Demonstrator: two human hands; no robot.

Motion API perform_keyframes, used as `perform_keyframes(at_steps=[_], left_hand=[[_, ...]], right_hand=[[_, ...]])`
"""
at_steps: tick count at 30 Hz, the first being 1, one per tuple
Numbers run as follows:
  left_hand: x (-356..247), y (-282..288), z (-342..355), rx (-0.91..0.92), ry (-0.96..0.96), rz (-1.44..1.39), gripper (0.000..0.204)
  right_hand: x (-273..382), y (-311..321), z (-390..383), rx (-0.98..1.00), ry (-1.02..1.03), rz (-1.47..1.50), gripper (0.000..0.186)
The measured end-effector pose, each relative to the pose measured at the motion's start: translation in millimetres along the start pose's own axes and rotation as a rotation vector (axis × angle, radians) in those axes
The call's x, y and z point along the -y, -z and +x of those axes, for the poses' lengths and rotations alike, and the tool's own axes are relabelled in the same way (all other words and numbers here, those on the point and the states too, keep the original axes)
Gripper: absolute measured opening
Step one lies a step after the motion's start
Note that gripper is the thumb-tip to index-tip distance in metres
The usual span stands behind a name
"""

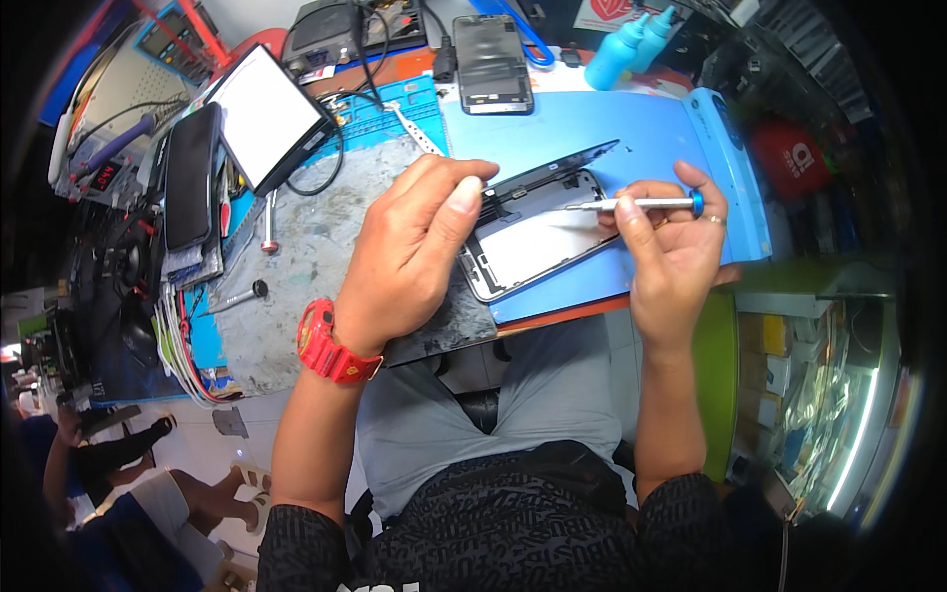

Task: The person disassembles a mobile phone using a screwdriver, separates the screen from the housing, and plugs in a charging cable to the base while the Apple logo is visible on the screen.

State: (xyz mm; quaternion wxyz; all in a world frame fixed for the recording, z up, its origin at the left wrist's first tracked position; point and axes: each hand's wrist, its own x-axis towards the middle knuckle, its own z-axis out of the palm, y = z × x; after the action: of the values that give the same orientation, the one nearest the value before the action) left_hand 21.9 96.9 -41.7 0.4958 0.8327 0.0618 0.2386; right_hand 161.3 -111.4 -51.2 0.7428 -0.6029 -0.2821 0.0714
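An opened smartphone (533,247) lies tilted at the mat's front edge, its inside facing up with a large white area. Its dark screen panel (567,166) stands raised along the far long side. My left hand (414,242), with a red watch on the wrist, closes thumb and index finger at the left end of that panel; the exact contact is partly hidden. In my right hand (676,257) is a thin screwdriver (656,204) with a silver shaft and blue end cap, pinched between thumb and fingers. Its tip points left over the phone's inside.
Blue mat (631,118) and stained grey mat (296,306) cover the bench. Behind the phone lies a loose phone screen (492,64) near light-blue bottles (617,57). To the left are a lit white panel (258,113), a dark phone (191,173) and tools. Someone sits at lower left.
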Motion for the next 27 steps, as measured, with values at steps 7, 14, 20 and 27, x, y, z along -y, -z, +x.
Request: perform_keyframes(at_steps=[7,14,20,27], left_hand=[[-1,-1,-1,-0.003,-0.015,0.028,0.045],[3,-3,-1,-0.056,-0.067,0.018,0.038],[3,-3,0,-0.054,-0.07,0.031,0.039],[5,-4,0,-0.064,-0.084,0.029,0.038]], right_hand=[[-10,-19,-9,0.097,-0.031,0.052,0.057],[-14,-19,-8,0.093,-0.044,0.033,0.056],[-14,-18,-8,0.098,-0.043,0.014,0.056],[-12,-20,-7,0.102,-0.052,0.019,0.056]])
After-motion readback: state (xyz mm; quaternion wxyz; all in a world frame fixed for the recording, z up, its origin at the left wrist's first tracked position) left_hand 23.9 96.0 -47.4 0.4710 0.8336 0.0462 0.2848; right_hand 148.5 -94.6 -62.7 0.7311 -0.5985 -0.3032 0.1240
